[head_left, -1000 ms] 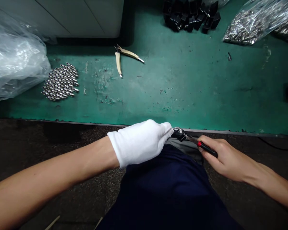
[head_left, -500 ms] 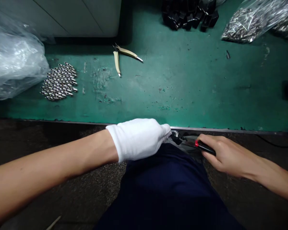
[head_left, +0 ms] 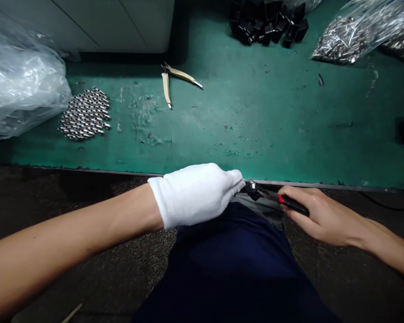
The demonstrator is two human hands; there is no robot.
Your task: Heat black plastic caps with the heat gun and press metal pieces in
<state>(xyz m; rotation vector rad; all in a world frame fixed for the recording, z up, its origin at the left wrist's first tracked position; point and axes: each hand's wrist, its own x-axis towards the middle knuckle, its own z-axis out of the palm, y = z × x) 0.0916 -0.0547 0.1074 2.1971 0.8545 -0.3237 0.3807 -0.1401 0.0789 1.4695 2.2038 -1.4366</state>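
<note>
Head view: right hand (head_left: 323,216) closed on red-handled screwdriver (head_left: 291,205); white-gloved left hand (head_left: 195,195) curled, hold unclear.

The glove (head_left: 194,196) is plain white, the screwdriver (head_left: 292,204) red and black, the trousers (head_left: 234,269) navy, the bench (head_left: 256,121) blotchy green, the pliers (head_left: 166,88) cream.

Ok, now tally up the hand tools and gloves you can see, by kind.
Cream-handled pliers: 1
Black-and-red-handled tool in the right hand: 1
White glove on the left hand: 1
Total: 3
</note>
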